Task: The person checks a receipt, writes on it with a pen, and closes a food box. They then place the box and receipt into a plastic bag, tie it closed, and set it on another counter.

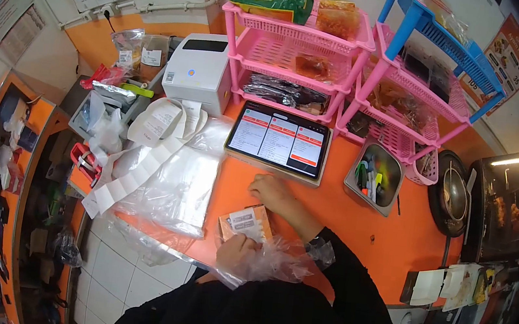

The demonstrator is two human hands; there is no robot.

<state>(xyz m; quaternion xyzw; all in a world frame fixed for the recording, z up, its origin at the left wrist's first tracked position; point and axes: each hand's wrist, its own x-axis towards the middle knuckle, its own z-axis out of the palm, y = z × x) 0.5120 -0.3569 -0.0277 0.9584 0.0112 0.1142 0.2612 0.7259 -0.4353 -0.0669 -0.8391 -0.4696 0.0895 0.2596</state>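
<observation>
A small brown box [246, 221] with a white label lies on the orange counter [354, 240] close to the near edge. My right hand [273, 194] reaches in from the right in a black sleeve, its curled fingers gripping the box's far corner. My left hand [236, 252] is at the box's near side and grips a crumpled clear plastic bag [279, 263] that bunches over my wrist. A tablet [279, 139] with order lists on its screen lies just beyond my right hand.
Flat clear bags [181, 181] and a strip of white labels [133, 175] lie at the left, below a white label printer [201, 70]. Pink racks [302, 36] with packets stand behind. A metal tub [375, 177], a pan [452, 194] and a heated display [507, 201] are on the right.
</observation>
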